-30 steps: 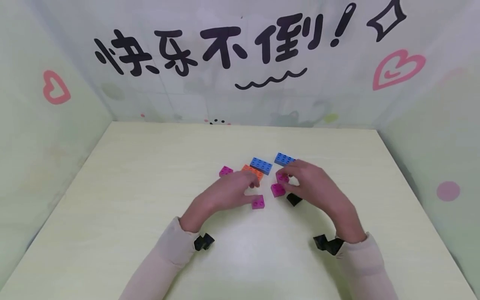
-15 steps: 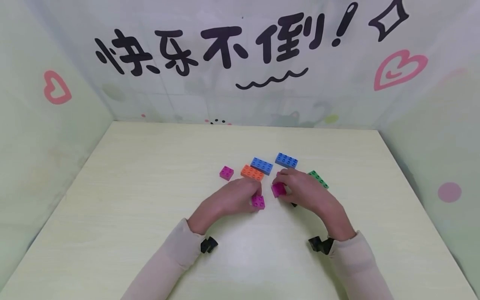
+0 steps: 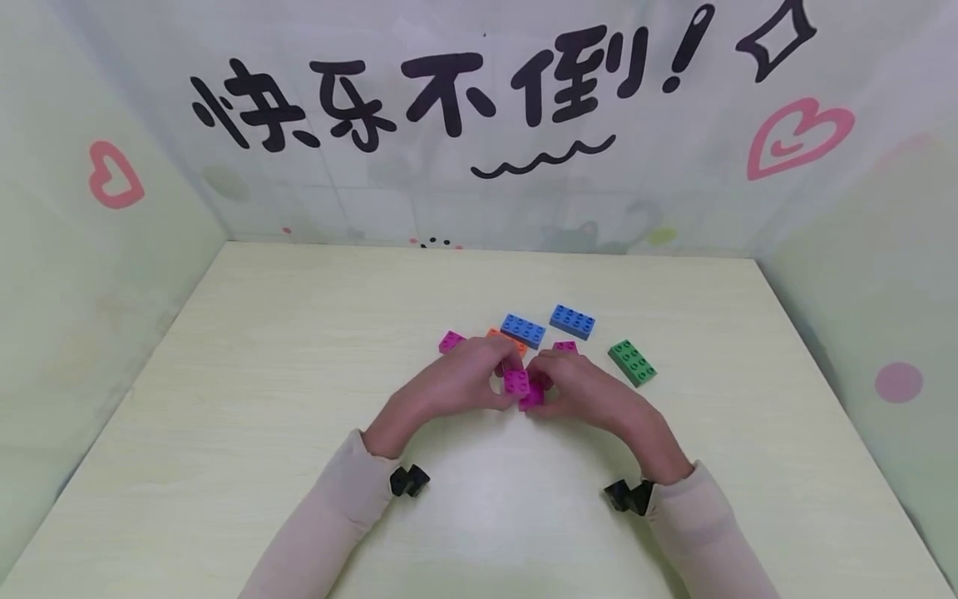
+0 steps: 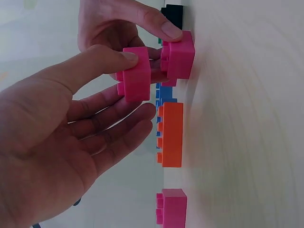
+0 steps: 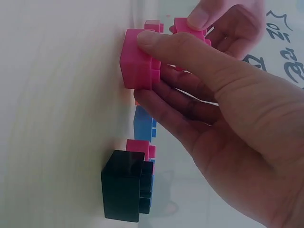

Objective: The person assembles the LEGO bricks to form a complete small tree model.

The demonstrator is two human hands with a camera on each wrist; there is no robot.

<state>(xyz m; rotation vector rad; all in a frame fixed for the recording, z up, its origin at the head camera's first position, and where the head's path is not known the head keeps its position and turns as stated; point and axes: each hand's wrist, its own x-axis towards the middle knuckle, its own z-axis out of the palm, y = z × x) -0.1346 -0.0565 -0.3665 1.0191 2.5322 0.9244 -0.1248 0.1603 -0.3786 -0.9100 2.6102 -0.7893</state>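
Where the work sits: left hand [image 3: 467,378] pinches a raised pink brick [image 3: 516,383]; right hand [image 3: 591,384] pinches a second pink brick [image 3: 533,397] just beside it, lower.
Hidden: orange brick [image 4: 172,135], partly behind left hand; black brick [image 5: 121,190], blocked by right hand in head view.
Hard to tell: whether second pink brick touches tabletop [image 3: 516,532].
Edges: back wall [image 3: 374,195], well beyond the farther blue brick [image 3: 572,322].
Room: tabletop wide to either side and between forearms [image 3: 314,516].
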